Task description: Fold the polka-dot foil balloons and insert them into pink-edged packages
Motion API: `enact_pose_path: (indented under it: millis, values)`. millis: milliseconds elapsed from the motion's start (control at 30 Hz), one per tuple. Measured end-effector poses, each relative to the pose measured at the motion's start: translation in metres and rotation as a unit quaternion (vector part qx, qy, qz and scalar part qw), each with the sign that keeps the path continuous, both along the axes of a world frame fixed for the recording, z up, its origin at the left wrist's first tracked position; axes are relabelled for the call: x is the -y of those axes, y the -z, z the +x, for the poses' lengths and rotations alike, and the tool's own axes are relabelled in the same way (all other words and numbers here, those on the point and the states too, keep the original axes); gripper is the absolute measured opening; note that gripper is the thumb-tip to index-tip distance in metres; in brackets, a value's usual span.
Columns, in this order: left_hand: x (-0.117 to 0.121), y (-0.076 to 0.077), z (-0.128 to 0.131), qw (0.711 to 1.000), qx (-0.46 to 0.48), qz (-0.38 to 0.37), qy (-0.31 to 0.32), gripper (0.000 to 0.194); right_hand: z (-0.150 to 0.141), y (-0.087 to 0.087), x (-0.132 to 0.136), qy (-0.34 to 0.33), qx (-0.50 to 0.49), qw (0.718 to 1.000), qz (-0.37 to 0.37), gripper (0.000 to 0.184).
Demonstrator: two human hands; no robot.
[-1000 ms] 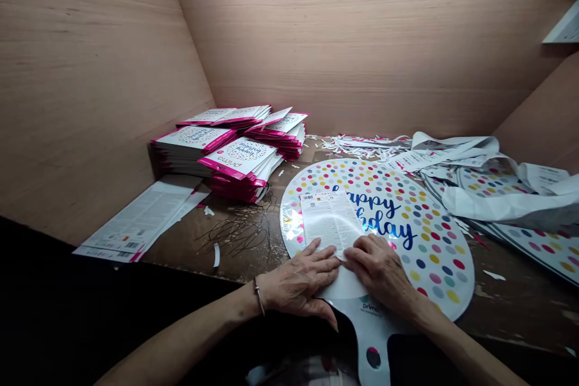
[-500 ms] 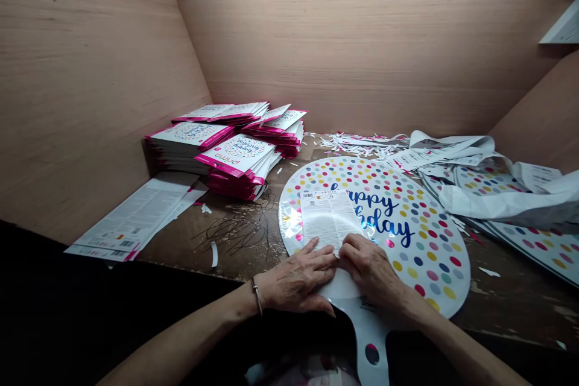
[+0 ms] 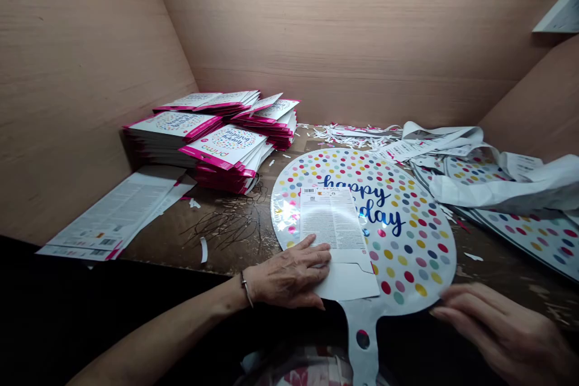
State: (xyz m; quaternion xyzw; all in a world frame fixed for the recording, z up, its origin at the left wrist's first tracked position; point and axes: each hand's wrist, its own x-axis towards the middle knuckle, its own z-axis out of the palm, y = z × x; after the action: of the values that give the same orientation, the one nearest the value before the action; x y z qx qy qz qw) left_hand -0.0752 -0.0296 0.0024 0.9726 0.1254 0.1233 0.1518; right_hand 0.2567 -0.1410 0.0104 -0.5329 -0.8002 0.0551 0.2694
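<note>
My left hand [image 3: 286, 276], open and flat, pins the folded printed insert [image 3: 332, 218] on a polka-dot foil balloon [image 3: 407, 253]; my right hand [image 3: 502, 330], open, sits just beside its rim.

Right hand [image 3: 502, 332] cut off by the lower right edge; neck of the foil balloon [image 3: 362, 344] cut off at the bottom edge; blue lettering [image 3: 384, 226] partly hidden under the printed card [image 3: 335, 223]; fine print [image 3: 328, 214] too small to read; second dotted balloon [image 3: 529, 235] running off the right edge.
</note>
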Motion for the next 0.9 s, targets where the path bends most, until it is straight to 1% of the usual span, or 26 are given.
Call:
enact_pose_path:
  millis: [33,100,167,233,267,333,400,500,567,667,733,767,833,900]
  values:
    - [0.001,-0.001,0.0,1.0,0.0,0.002,0.003,0.04,-0.015,-0.002,-0.012,-0.024,0.023,0.999,0.012,0.018]
    - [0.003,0.0,-0.001,1.0,0.001,0.01,-0.007,0.043,-0.041,-0.002,-0.036,-0.095,0.07,0.993,0.02,0.032]
    - [0.008,0.003,-0.004,0.999,0.001,0.022,-0.026,0.043,-0.058,0.004,-0.054,-0.159,0.106,0.982,-0.002,0.04]
    - [0.015,0.006,-0.008,0.998,0.004,0.039,-0.052,0.039,-0.063,0.011,-0.063,-0.205,0.122,0.971,-0.029,0.044]
    - [0.018,0.007,-0.01,0.997,0.009,0.046,-0.066,0.036,-0.063,0.015,-0.066,-0.217,0.122,0.968,-0.037,0.044]
    - [0.024,0.009,-0.013,0.994,0.03,0.047,-0.095,0.031,-0.06,0.021,-0.067,-0.228,0.115,0.966,-0.044,0.042]
    - [0.027,0.01,-0.013,0.991,0.057,0.031,-0.118,0.026,-0.059,0.023,-0.067,-0.229,0.102,0.968,-0.03,0.037]
    - [0.027,0.01,-0.012,0.985,0.095,-0.005,-0.142,0.02,-0.066,0.025,-0.069,-0.209,0.057,0.976,0.005,0.024]
    - [0.025,0.011,-0.01,0.977,0.121,-0.028,-0.176,0.021,-0.074,0.024,-0.071,-0.171,0.008,0.985,0.008,0.018]
    - [0.023,0.015,-0.004,0.95,0.149,-0.034,-0.272,0.02,-0.089,0.023,-0.074,-0.056,-0.027,0.998,-0.004,0.024]
    - [0.021,0.017,0.0,0.934,0.14,-0.005,-0.33,0.014,-0.096,0.024,-0.077,0.022,-0.005,1.0,-0.008,0.023]
    - [0.02,0.017,0.001,0.929,0.126,0.018,-0.349,0.013,-0.098,0.025,-0.079,0.047,0.011,0.999,-0.009,0.019]
    - [0.019,0.018,0.004,0.927,0.089,0.059,-0.36,0.013,-0.1,0.028,-0.081,0.059,0.026,0.998,-0.015,0.012]
    - [0.02,0.019,0.005,0.932,0.068,0.079,-0.348,0.015,-0.099,0.03,-0.083,0.027,0.024,0.999,-0.018,0.017]
